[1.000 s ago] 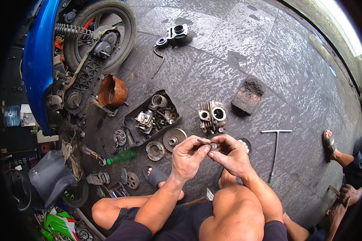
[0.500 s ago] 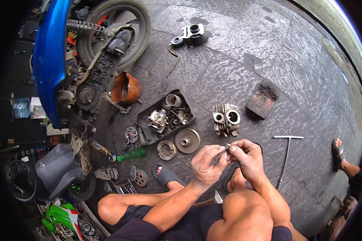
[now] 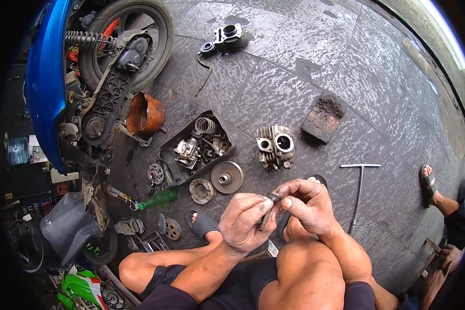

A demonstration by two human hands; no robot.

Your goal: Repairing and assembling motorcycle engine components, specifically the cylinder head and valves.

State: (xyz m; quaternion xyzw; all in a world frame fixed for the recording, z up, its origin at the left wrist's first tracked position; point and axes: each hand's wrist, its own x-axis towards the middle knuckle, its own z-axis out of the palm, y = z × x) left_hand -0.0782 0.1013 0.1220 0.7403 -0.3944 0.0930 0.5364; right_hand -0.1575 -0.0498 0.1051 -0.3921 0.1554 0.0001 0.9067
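Observation:
Both my hands meet over my lap, fingers closed around a small engine valve (image 3: 274, 197) with a dark round head. My left hand (image 3: 245, 221) pinches it, and a thin stem shows below those fingertips. My right hand (image 3: 310, 206) has thumb and bent fingers against the head from the other side. Much of the valve is hidden by the fingers. Just beyond my hands, a finned metal cylinder head (image 3: 275, 149) sits on the floor with two round openings facing up.
Left of the cylinder head stands a black tray (image 3: 178, 175) of engine parts, with a round metal pulley (image 3: 227, 177) and a green bottle (image 3: 158, 198) nearby. A T-handle wrench (image 3: 360, 199) and a dark block (image 3: 323, 119) lie right. Another person's foot (image 3: 428, 178) is far right.
The whole view has shifted, so things on the floor appear farther left. Between my fingers the valve has turned, and its dark round head now shows.

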